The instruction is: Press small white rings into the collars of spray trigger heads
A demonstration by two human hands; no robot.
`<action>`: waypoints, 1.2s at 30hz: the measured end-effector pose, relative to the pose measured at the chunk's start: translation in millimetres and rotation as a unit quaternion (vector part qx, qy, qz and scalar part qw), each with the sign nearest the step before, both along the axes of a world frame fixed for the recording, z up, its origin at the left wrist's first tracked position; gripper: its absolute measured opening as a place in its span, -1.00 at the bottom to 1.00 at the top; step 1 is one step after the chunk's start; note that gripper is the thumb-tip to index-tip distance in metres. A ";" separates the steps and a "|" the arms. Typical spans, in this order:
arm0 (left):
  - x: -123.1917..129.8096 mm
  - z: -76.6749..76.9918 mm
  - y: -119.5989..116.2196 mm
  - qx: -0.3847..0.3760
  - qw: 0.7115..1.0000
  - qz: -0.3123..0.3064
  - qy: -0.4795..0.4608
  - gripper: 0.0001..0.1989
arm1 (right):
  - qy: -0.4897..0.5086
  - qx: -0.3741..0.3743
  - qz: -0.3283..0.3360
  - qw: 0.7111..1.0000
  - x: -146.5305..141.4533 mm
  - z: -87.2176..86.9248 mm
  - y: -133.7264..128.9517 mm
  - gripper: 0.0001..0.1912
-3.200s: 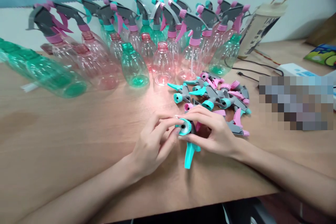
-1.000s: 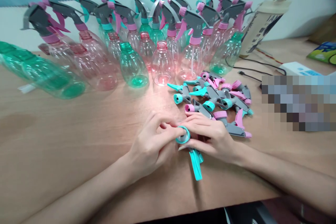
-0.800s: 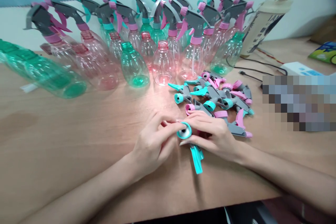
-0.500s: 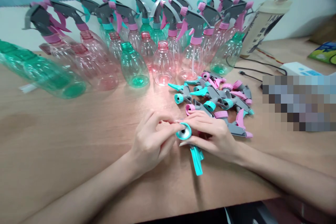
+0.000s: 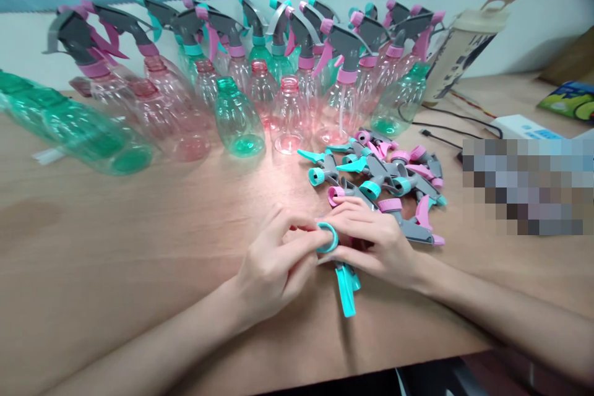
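Above the front of the table, my right hand [image 5: 378, 241] is closed around a trigger spray head with a turquoise collar [image 5: 335, 236] and trigger [image 5: 346, 291]. The collar's opening faces left, and the trigger hangs down below my fingers. My left hand [image 5: 273, 260] is closed, its fingertips bunched at the collar's mouth. Whatever lies between those fingertips is hidden. Just behind my right hand is a pile of loose spray heads [image 5: 378, 170], grey with pink or turquoise parts.
Behind the hands stand several pink and green bottles, including an open green bottle [image 5: 239, 124] and an open pink bottle [image 5: 290, 120]. Many at the back carry spray heads. Green bottles [image 5: 106, 148] lie at the left. A cream tumbler [image 5: 468, 43] and black cables [image 5: 457, 114] are at the right.
The spray head has turned slightly and shifted a little down. My left fingertips now cover the inside of the collar, where a dark hole showed before.
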State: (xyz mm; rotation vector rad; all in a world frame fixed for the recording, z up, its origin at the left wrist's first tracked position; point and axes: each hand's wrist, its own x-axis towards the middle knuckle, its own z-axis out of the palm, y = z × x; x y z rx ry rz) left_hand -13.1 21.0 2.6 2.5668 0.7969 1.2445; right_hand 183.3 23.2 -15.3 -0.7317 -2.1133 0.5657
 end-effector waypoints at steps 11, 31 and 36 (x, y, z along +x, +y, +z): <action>0.8 1.1 -3.4 -0.020 0.999 0.028 0.008 -0.74 | 0.010 0.003 0.001 1.000 1.2 -0.8 1.3 -0.68; 3.4 6.4 -2.1 -0.077 0.996 0.036 0.010 -0.75 | -0.022 -0.017 0.001 1.000 -0.4 3.4 0.9 -0.83; 3.2 7.2 -3.8 -0.107 0.993 0.058 -0.001 -0.76 | -0.036 -0.016 0.018 0.999 -0.3 4.8 0.4 -0.85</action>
